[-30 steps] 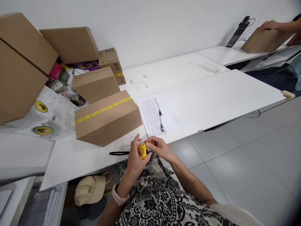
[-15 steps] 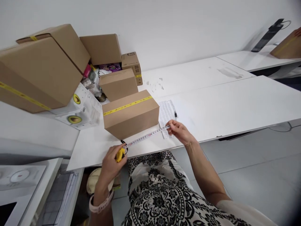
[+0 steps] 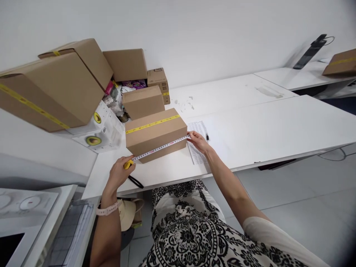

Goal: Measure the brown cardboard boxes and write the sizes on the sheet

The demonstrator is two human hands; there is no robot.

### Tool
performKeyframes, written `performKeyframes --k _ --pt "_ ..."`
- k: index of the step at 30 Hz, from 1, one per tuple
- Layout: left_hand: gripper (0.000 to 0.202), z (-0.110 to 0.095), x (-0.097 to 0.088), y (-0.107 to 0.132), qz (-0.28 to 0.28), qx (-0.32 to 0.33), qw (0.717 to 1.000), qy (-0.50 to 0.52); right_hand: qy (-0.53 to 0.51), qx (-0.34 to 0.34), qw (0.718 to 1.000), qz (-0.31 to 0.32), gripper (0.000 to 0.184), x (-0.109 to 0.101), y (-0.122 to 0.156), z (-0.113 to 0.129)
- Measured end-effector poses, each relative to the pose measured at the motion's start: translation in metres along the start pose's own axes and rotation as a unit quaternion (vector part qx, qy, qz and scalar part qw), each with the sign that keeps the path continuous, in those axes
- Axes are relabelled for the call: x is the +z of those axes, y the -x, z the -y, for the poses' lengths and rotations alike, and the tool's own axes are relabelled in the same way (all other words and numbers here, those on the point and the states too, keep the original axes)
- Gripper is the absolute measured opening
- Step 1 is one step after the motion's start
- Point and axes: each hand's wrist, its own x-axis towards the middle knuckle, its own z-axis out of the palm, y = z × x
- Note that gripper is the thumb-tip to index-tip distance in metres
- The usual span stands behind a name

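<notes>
Between left fingers (image 3: pixel 122 160), clamped round yellow case (image 3: pixel 128 164), and right fingers (image 3: pixel 193 135), pinching tape blade (image 3: pixel 161 148): best taut, parallel to carton (image 3: pixel 156 134).

Front carton (image 3: pixel 157 129) is placed near the front edge of the table (image 3: pixel 264 122), a tape measure (image 3: pixel 160 148) stretched along its near side between left hand (image 3: pixel 119 171) and right hand (image 3: pixel 198 141). Sheets (image 3: pixel 198 158) are laid just right, a pen (image 3: pixel 207 137) on top; a second carton (image 3: pixel 143 103) is set behind, a third carton (image 3: pixel 65 85) to the left. At far right, a bottle (image 3: pixel 310 52) is stood left of another carton (image 3: pixel 342 63)
</notes>
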Motion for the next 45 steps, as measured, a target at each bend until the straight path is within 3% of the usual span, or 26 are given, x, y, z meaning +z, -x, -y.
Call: performKeyframes --k 4,9,13,18,22,27,31,37,41,45 --pt "0.045 -0.006 -0.005 -0.007 0.011 -0.005 0.998 0.054 -0.026 -0.026 0.999 -0.025 0.048 0.017 -0.002 0.001" --pt "0.046 -0.032 -0.058 -0.002 0.065 0.017 0.995 0.073 0.075 -0.059 0.994 -0.059 0.040 0.025 0.015 0.051" --pt "0.042 -0.052 -0.090 -0.010 0.136 0.017 0.989 0.054 0.196 -0.029 0.974 -0.113 0.032 0.031 0.034 0.084" --pt "0.036 -0.051 -0.087 -0.034 0.269 -0.047 0.953 0.132 0.254 0.012 0.959 -0.126 0.029 0.031 0.035 0.084" --pt "0.036 -0.050 -0.086 -0.050 0.283 -0.086 0.942 0.158 0.271 0.013 0.956 -0.108 0.029 0.024 0.018 0.086" --pt "0.032 -0.054 -0.093 -0.066 0.342 -0.084 0.924 0.146 0.183 0.083 0.977 -0.075 0.026 0.010 -0.002 0.085" --pt "0.033 -0.047 -0.091 -0.074 0.340 -0.083 0.926 0.142 0.144 0.103 0.984 -0.032 0.023 0.003 -0.005 0.079" --pt "0.034 -0.036 -0.088 -0.077 0.343 -0.066 0.923 0.159 0.173 0.098 0.977 -0.075 0.020 0.013 0.002 0.083" --pt "0.036 -0.041 -0.091 -0.080 0.385 -0.062 0.909 0.146 0.132 0.053 0.984 -0.104 0.013 0.021 0.003 0.080" --pt "0.030 -0.051 -0.094 -0.080 0.425 -0.048 0.893 0.136 0.101 0.057 0.988 -0.102 0.023 0.025 0.003 0.077"
